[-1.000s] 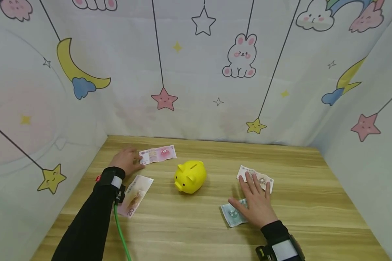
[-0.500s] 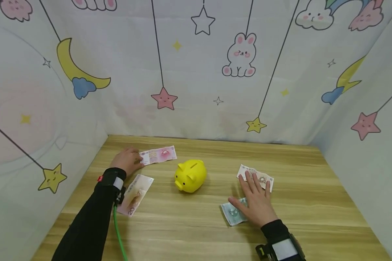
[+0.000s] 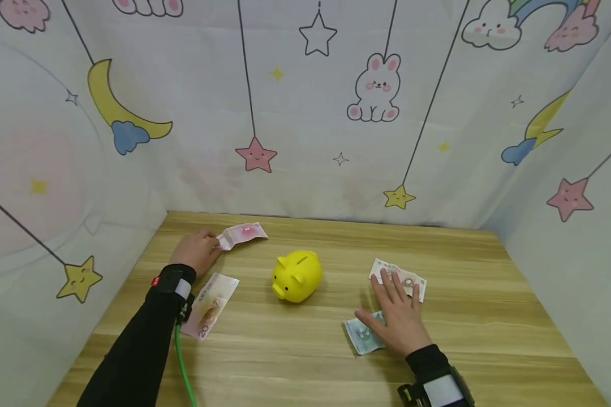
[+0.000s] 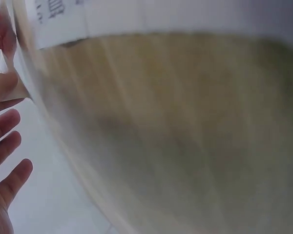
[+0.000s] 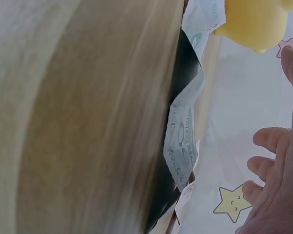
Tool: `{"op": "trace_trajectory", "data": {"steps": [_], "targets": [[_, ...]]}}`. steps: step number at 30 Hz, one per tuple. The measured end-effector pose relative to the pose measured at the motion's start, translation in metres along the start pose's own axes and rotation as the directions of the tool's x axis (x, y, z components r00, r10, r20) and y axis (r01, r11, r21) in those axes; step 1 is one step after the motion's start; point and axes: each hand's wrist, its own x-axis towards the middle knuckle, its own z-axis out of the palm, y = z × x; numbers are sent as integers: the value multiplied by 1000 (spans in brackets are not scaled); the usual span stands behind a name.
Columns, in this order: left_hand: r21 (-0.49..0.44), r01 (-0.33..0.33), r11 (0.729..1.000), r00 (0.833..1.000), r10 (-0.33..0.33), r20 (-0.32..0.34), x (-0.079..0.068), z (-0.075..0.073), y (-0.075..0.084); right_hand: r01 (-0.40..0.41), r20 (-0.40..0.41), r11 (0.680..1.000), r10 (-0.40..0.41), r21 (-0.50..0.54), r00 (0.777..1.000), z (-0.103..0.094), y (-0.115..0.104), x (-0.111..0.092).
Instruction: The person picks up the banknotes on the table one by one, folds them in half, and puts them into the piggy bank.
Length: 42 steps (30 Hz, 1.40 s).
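Note:
At the table's far left, my left hand (image 3: 196, 252) pinches the near end of a pink banknote (image 3: 244, 233) between thumb and forefinger. The note's far end is bent and looks lifted; in the left wrist view the other fingers (image 4: 10, 146) stand apart from it. Beside that wrist lies a 20 banknote (image 3: 211, 305). My right hand (image 3: 399, 319) is spread, fingers straight, over a blue-green banknote (image 3: 361, 334) and a brownish banknote (image 3: 412, 281), partly covering both. In the right wrist view it appears held above the creased blue-green note, gripping nothing.
A yellow piggy bank (image 3: 297, 277) with a slot on its back stands mid-table between the hands. Printed cloth walls (image 3: 305, 186) enclose the wooden table (image 3: 295, 362) at the back and sides. A green cable (image 3: 183, 367) trails from the left wrist.
The pink banknote was flat under the left fingers; now it is pinched, its far end bent up and drawn slightly left. The right hand and the other notes have barely moved.

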Motion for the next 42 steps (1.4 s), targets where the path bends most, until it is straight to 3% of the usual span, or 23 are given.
{"op": "trace_trajectory", "data": {"steps": [5,9,14,19,24,28,32,36,39,42], "targets": [[-15,31,999,998,-32,-45,1,-14,5,9,1,1000,-9,10,1000,-2,-1,1],[-5,-37,999,991,36,-127,2,-25,5,20,-16,1000,-20,3,1000,-2,1,2],[48,-146,988,958,153,-242,3,-37,8,32,-24,999,-32,-6,999,-3,4,3],[78,-201,977,918,215,-332,1,-57,23,39,-28,999,-38,38,999,-11,6,8],[146,-259,955,871,296,-392,0,-86,45,49,-5,986,-49,158,999,-26,8,18],[224,-283,933,833,354,-425,3,-110,65,82,-1,955,-85,285,996,-43,6,30],[297,-320,900,784,427,-451,8,-130,87,129,-12,920,-134,371,991,-62,0,41],[330,-367,870,732,489,-475,13,-142,110,155,-4,909,-167,387,986,-75,-6,52],[332,-406,851,683,524,-508,17,-147,127,156,13,900,-176,408,984,-83,-13,58],[341,-456,822,604,567,-560,22,-153,146,156,27,868,-191,471,981,-90,-21,64]]}}
